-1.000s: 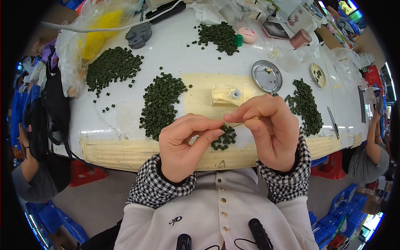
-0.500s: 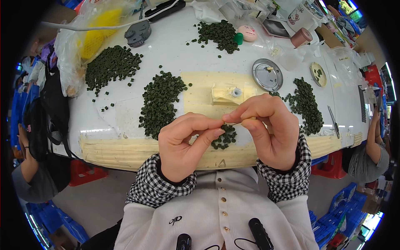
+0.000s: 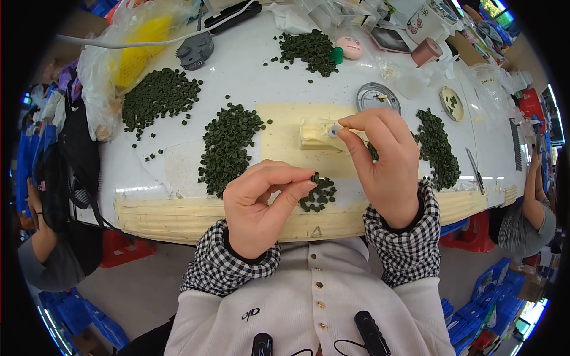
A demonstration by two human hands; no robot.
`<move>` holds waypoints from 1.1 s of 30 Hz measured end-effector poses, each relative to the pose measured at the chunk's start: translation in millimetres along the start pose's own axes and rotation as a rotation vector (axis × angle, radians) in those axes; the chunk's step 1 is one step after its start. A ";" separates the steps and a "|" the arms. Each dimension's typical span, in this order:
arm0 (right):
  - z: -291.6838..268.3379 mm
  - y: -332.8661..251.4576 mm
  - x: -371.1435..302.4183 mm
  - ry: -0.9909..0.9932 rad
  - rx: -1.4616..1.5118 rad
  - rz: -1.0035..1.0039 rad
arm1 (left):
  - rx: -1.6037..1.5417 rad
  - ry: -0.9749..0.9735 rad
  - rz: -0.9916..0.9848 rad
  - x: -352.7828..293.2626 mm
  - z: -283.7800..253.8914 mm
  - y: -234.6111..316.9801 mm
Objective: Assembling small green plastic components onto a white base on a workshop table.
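Note:
My left hand point(image 3: 261, 202) is closed in a pinch on a small dark green piece point(image 3: 316, 177), above a little heap of the same pieces point(image 3: 320, 194). Its other fingers are curled in. Farther off, my right hand point(image 3: 383, 160) has thumb and forefinger together at the pale round nozzle point(image 3: 334, 131) of a block wrapped in cream tape point(image 3: 312, 135). Whatever sits between those fingertips is too small and covered to make out. The block rests on a cream taped patch point(image 3: 279, 121) of the white table.
Larger heaps of green pieces lie left point(image 3: 228, 148), far left point(image 3: 160, 98), at the back point(image 3: 309, 50) and right point(image 3: 437, 148). A round metal lid point(image 3: 371, 98), a cream dish point(image 3: 452, 104) and tweezers point(image 3: 475, 171) lie to the right. A plastic bag point(image 3: 101, 77) stands back left.
My right hand has moved up and away from the left, from near its fingertips to the nozzle. Earlier it pinched a thin, yellowish stick-like thing. My left hand has hardly moved.

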State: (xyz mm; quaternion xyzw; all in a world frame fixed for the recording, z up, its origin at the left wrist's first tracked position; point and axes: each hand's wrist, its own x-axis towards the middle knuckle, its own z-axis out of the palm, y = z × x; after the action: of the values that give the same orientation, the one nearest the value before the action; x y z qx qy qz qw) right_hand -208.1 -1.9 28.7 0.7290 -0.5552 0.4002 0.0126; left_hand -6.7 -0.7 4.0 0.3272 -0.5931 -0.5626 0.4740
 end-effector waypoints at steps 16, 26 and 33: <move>-8.6 -36.5 -35.0 -0.131 0.424 0.071 | 0.048 0.027 0.035 0.4 -1.7 -2.3; -15.7 -26.1 -39.2 -0.137 0.364 0.034 | 0.168 -0.009 0.067 2.8 1.0 -0.2; -49.1 1.7 -55.1 -0.240 -0.059 0.126 | 0.607 -0.167 0.111 4.5 -19.9 10.4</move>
State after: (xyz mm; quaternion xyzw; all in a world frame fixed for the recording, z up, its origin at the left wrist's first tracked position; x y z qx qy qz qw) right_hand -240.9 64.3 28.4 0.7347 -0.6088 0.2937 -0.0576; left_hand 11.8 -10.3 13.4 0.3735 -0.7877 -0.3580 0.3343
